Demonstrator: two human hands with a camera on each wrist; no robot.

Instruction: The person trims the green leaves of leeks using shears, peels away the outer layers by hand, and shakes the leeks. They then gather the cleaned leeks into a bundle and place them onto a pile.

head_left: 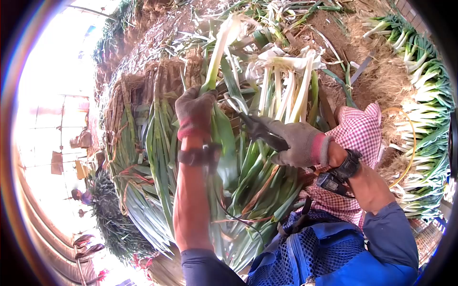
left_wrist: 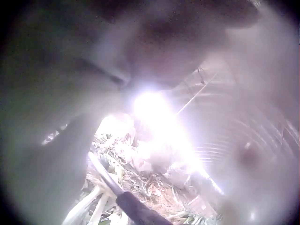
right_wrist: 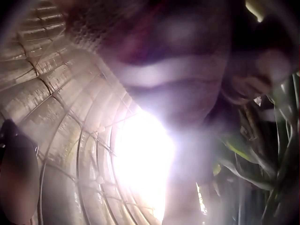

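In the head view my gloved left hand [head_left: 195, 112] grips a leek [head_left: 219, 52] around its stalk, the white end pointing up and away, with pale loose skin at its tip. My gloved right hand [head_left: 298, 143] holds a black air blow gun [head_left: 262, 131], its slim metal nozzle close to the leek's lower stalk. That nozzle [left_wrist: 104, 173] also shows in the left wrist view. Beneath both hands lies a pile of unpeeled leeks [head_left: 157, 124] with brown roots. Several white-stemmed leeks [head_left: 286, 90] lie just beyond the right hand.
Rows of clean leeks [head_left: 424, 105] line the right side. Peeled skins and dry scraps [head_left: 162, 28] cover the ground ahead. A checked cloth [head_left: 355, 136] lies by the right forearm. Another leafy heap [head_left: 114, 214] stands at the left, and a yellow hose [head_left: 412, 138] curves at the right.
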